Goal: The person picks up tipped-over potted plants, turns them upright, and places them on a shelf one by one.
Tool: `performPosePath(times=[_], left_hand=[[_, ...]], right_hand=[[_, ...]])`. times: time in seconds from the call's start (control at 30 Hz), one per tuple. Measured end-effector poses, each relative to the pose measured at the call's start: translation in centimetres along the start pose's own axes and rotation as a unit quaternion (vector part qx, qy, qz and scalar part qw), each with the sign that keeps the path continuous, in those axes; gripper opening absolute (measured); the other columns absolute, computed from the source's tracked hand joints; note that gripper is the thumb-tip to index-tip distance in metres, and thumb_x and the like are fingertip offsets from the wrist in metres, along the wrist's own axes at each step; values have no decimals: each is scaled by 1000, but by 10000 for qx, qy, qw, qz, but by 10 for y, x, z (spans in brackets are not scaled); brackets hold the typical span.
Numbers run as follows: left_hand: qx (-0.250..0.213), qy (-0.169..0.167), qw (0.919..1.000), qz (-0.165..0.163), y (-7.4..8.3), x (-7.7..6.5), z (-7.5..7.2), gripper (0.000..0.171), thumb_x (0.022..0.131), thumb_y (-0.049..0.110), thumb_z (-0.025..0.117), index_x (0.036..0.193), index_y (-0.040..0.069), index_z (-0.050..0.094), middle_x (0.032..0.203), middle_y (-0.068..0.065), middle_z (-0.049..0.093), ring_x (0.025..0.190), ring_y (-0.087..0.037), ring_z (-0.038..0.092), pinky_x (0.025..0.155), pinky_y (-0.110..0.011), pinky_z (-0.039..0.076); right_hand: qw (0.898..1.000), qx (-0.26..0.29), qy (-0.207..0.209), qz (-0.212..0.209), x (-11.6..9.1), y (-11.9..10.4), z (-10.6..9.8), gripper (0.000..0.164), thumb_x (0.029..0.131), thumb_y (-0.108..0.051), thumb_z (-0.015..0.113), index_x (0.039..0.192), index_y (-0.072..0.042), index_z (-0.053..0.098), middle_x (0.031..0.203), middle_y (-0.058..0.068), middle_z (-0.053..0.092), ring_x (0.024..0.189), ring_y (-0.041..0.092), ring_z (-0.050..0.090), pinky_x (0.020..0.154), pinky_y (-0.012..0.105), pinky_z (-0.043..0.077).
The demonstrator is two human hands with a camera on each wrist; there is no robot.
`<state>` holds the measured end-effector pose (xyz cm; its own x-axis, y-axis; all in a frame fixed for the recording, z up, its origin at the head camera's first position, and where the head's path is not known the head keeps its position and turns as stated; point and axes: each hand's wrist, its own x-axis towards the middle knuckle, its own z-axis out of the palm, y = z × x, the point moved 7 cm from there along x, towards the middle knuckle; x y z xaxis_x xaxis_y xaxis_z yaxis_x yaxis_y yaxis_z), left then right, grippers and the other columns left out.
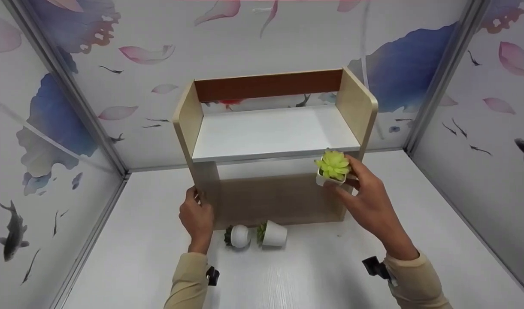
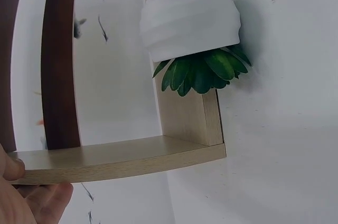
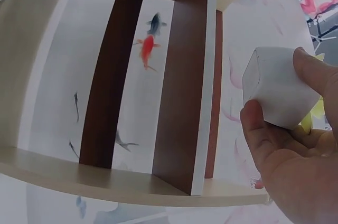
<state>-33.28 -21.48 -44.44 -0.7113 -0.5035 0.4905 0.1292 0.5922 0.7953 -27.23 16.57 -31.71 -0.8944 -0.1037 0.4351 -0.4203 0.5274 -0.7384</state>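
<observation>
No text, label, brand, number or sign can be read in the head view or in either wrist view.
</observation>
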Motion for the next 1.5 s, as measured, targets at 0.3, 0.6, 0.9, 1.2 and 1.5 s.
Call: performPosePath(times=[0.3,0.6,0.9,1.2,1.5], left_hand=[[-20,-56,10000,-57,0,1,0,27,102,9,62,125,-3,67,121,-23,72,107,-37,73,89,-53,57],[-85,-105,9999,9,0,1,1,28,101,7,62,126,-4,65,122,-24,71,107,-37,73,87,-52,58],[-112,-80,9999,-22,-2,1,2,29,101,6,63,128,-3,66,123,-22,71,108,-36,73,87,-50,59],[-148,-79,9998,-72,-2,1,1,30,101,7,63,130,-4,65,124,-23,71,110,-37,72,88,-51,58],[-99,-12,9999,76,-1,-2,1,30,100,3,63,128,-6,65,120,-24,72,107,-37,73,87,-51,58]], right_hand=[[9999,-22,156,-8,34,-13,-12,70,95,-19,75,153,-2,41,149,17,53,129,31,59,102,41,52],[9994,45,330,-124,69,-26,-22,68,96,-23,75,152,-3,42,144,16,54,132,32,56,104,46,51],[9993,13,282,264,96,-11,-29,71,97,-18,73,156,-3,35,151,18,47,138,34,51,111,48,45],[9991,43,-19,431,111,8,-23,69,96,-9,71,154,0,36,150,23,47,139,37,49,114,48,41],[9963,18,-586,621,117,20,-14,69,101,-12,64,158,0,27,160,24,36,146,40,39,119,52,32]])
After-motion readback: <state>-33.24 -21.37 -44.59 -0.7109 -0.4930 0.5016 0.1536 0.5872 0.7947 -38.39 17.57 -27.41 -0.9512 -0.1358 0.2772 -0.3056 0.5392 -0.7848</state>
